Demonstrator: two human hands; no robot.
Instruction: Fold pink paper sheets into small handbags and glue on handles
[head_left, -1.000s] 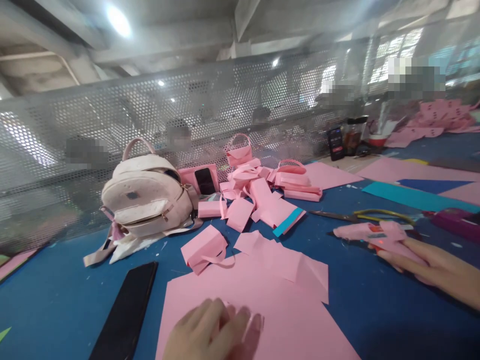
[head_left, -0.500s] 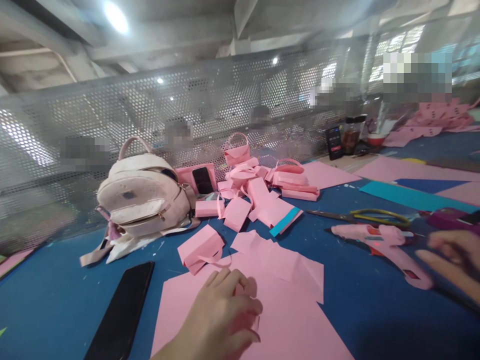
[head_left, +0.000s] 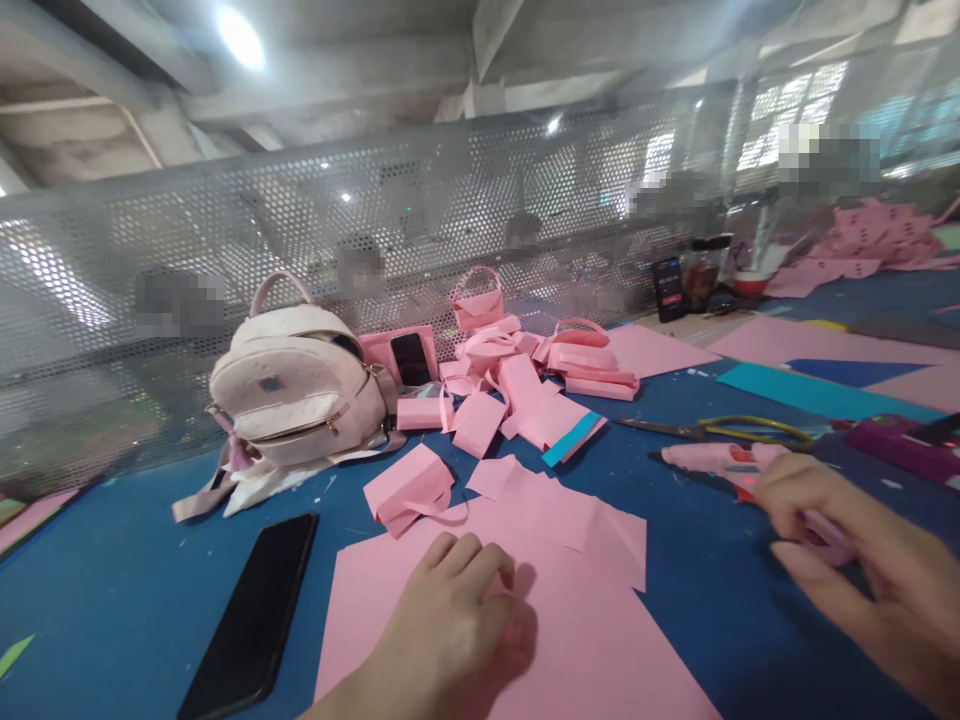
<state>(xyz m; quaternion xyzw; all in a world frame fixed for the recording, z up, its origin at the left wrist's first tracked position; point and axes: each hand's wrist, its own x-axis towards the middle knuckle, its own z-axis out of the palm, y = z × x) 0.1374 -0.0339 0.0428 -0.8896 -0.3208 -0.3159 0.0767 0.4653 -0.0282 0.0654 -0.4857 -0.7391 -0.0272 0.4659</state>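
My right hand [head_left: 847, 540] is closed around the handle of a pink hot glue gun [head_left: 697, 459], which lies on the blue table with its nozzle pointing left. My left hand [head_left: 457, 610] is over a large pink paper sheet [head_left: 592, 640], its fingers curled in. Whatever it holds is hidden and blurred. Smaller pink paper pieces [head_left: 562, 510] overlap the sheet's far edge. Just beyond my left hand sits a folded pink paper bag [head_left: 411, 485] with a strip handle. Scissors [head_left: 720, 431] with yellow handles rest behind the glue gun.
A black phone [head_left: 251, 610] lies at the left, below a cream backpack [head_left: 300, 385]. Several pink paper bags [head_left: 517, 370] are heaped at the back against a perforated metal screen [head_left: 442, 200]. Blue paper strips [head_left: 817, 393] and a purple object [head_left: 900, 445] are at the right.
My right hand has moved left and closed on the glue gun's handle. My left hand has turned slightly, its fingers more tucked under. The view has shifted a little.
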